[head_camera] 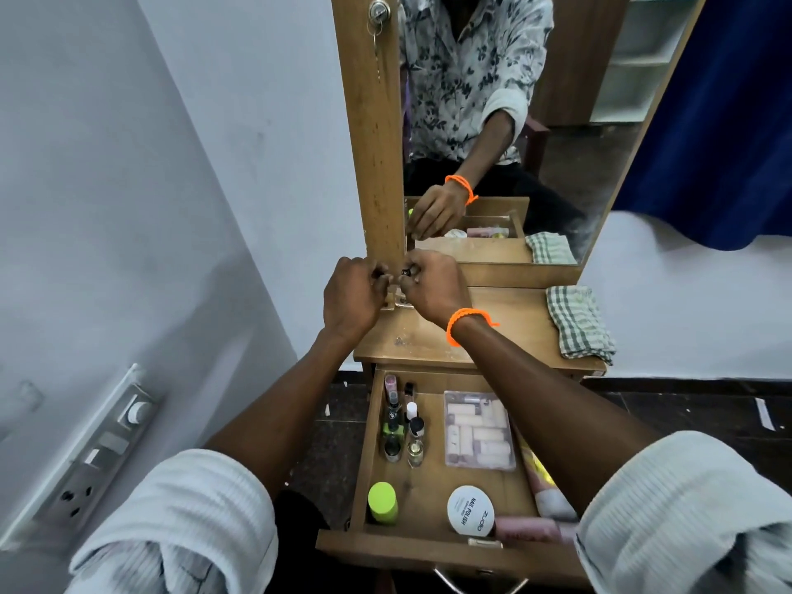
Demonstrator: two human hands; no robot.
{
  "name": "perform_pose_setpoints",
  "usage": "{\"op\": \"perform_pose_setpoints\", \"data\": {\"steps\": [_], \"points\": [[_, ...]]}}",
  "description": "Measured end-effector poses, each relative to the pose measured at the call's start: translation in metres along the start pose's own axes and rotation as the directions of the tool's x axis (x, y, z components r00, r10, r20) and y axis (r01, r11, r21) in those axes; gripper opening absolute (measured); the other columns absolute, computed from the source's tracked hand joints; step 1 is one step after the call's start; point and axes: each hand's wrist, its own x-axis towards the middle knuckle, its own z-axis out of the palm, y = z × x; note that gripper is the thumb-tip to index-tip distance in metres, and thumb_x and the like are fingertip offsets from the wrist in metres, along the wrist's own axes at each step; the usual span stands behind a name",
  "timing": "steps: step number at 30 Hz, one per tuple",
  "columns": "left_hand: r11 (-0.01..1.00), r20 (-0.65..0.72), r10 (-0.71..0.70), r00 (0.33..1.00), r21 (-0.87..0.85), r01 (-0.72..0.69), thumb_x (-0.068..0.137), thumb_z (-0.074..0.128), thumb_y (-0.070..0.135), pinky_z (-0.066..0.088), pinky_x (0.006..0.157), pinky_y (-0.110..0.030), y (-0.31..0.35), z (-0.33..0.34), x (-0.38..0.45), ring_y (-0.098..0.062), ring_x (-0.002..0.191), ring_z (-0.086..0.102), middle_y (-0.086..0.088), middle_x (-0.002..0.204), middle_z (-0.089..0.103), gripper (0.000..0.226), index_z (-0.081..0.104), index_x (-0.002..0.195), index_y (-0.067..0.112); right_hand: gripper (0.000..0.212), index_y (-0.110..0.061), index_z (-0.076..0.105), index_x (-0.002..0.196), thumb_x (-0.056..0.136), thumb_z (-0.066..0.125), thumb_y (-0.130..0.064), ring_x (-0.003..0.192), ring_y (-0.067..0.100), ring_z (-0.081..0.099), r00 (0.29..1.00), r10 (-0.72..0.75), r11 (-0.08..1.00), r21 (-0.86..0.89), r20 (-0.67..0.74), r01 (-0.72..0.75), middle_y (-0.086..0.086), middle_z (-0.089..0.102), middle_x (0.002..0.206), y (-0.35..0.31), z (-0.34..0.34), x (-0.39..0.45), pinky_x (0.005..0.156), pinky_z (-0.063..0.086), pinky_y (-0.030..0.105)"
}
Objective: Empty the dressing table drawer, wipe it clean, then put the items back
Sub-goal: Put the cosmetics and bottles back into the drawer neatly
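Note:
The wooden drawer (420,546) stands pulled open below the dressing table top (505,323). Inside lie several small nail polish bottles (403,426), a clear box of pale rolls (478,430), a green-capped jar (382,502), a white nail polish remover tub (470,511) and pink tubes (535,529). Both hands are raised at the table's back left corner by the mirror frame. My left hand (351,297) is closed around something small that I cannot make out. My right hand (433,285) pinches a small dark-capped bottle (405,272). A checked cloth (578,323) lies on the table's right end.
A tall mirror (535,122) in a wooden frame with a lock and key (379,12) rises behind the table. A wall switch and socket panel (98,448) is at the left. A blue curtain (728,122) hangs at the right. Dark floor shows beside the drawer.

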Motion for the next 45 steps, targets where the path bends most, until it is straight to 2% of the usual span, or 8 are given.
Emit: {"op": "perform_pose_setpoints", "data": {"steps": [14, 21, 23, 26, 31, 35, 40, 45], "points": [[0.976, 0.073, 0.152, 0.986, -0.165, -0.138, 0.094, 0.074, 0.034, 0.049, 0.079, -0.035, 0.032, -0.045, -0.086, -0.017, 0.095, 0.061, 0.003, 0.096, 0.076, 0.021, 0.079, 0.110, 0.021, 0.011, -0.016, 0.075, 0.089, 0.079, 0.073, -0.018, 0.076, 0.012, 0.062, 0.999, -0.037, 0.996, 0.083, -0.011, 0.038, -0.006, 0.066, 0.079, 0.003, -0.038, -0.094, 0.067, 0.052, 0.028], [0.950, 0.200, 0.248, 0.948, -0.243, -0.198, 0.091, 0.077, 0.029, 0.043, 0.073, -0.019, 0.038, -0.064, -0.126, -0.003, 0.081, 0.059, 0.009, 0.080, 0.077, 0.007, 0.083, 0.090, 0.025, 0.010, -0.019, 0.075, 0.083, 0.078, 0.079, -0.028, 0.069, 0.011, 0.063, 0.996, -0.012, 0.990, 0.142, 0.085, -0.001, -0.006, 0.066, 0.075, 0.006, -0.046, -0.145, 0.064, 0.053, 0.029], [0.946, 0.259, 0.259, 0.931, -0.264, -0.190, 0.090, 0.076, 0.033, 0.046, 0.076, -0.024, 0.036, -0.066, -0.138, -0.005, 0.081, 0.061, 0.010, 0.077, 0.076, 0.008, 0.082, 0.090, 0.028, 0.011, -0.019, 0.076, 0.085, 0.076, 0.079, -0.023, 0.069, 0.011, 0.064, 0.995, 0.000, 0.988, 0.153, 0.101, -0.016, -0.005, 0.068, 0.075, 0.004, -0.049, -0.156, 0.065, 0.054, 0.029], [0.950, 0.310, 0.240, 0.920, -0.270, -0.157, 0.089, 0.077, 0.037, 0.050, 0.077, -0.034, 0.031, -0.067, -0.153, -0.010, 0.083, 0.061, 0.014, 0.075, 0.073, 0.009, 0.081, 0.091, 0.030, 0.014, -0.015, 0.076, 0.089, 0.075, 0.078, -0.017, 0.071, 0.012, 0.065, 0.990, 0.005, 0.986, 0.165, 0.138, -0.027, -0.002, 0.070, 0.078, 0.004, -0.050, -0.171, 0.066, 0.052, 0.027], [0.948, 0.355, 0.241, 0.903, -0.284, -0.141, 0.087, 0.082, 0.024, 0.050, 0.073, -0.026, 0.024, -0.068, -0.172, -0.006, 0.080, 0.067, 0.011, 0.078, 0.076, 0.003, 0.083, 0.090, 0.022, 0.008, -0.021, 0.075, 0.084, 0.076, 0.077, -0.020, 0.067, 0.004, 0.063, 0.977, 0.028, 0.983, 0.172, 0.211, -0.066, -0.007, 0.069, 0.075, 0.007, -0.040, -0.195, 0.056, 0.043, 0.011], [0.972, 0.413, 0.165, 0.896, -0.224, -0.076, 0.085, 0.084, 0.018, 0.041, 0.064, -0.008, 0.015, -0.060, -0.182, 0.010, 0.071, 0.065, 0.015, 0.080, 0.075, 0.011, 0.084, 0.094, 0.024, 0.006, -0.019, 0.073, 0.081, 0.075, 0.073, -0.017, 0.067, 0.010, 0.065, 0.956, 0.044, 0.982, 0.164, 0.292, -0.096, -0.005, 0.069, 0.073, 0.012, -0.027, -0.209, 0.061, 0.054, 0.027], [0.990, 0.482, 0.051, 0.874, -0.137, 0.018, 0.085, 0.081, 0.024, 0.048, 0.064, -0.019, 0.011, -0.052, -0.191, 0.007, 0.069, 0.067, 0.019, 0.074, 0.076, 0.006, 0.083, 0.087, 0.029, 0.010, -0.020, 0.074, 0.082, 0.075, 0.070, -0.013, 0.070, 0.009, 0.064, 0.937, 0.053, 0.995, 0.062, 0.345, -0.079, -0.005, 0.069, 0.075, 0.017, -0.013, -0.218, 0.063, 0.053, 0.027], [0.997, 0.492, 0.001, 0.870, -0.068, 0.037, 0.082, 0.083, 0.024, 0.043, 0.061, -0.015, 0.013, -0.043, -0.198, 0.002, 0.071, 0.068, 0.015, 0.080, 0.079, 0.007, 0.083, 0.087, 0.029, 0.015, -0.022, 0.074, 0.087, 0.076, 0.068, -0.013, 0.074, 0.010, 0.064, 0.925, 0.047, 0.998, 0.008, 0.378, -0.055, -0.006, 0.070, 0.080, 0.023, -0.004, -0.220, 0.067, 0.057, 0.031]]}}
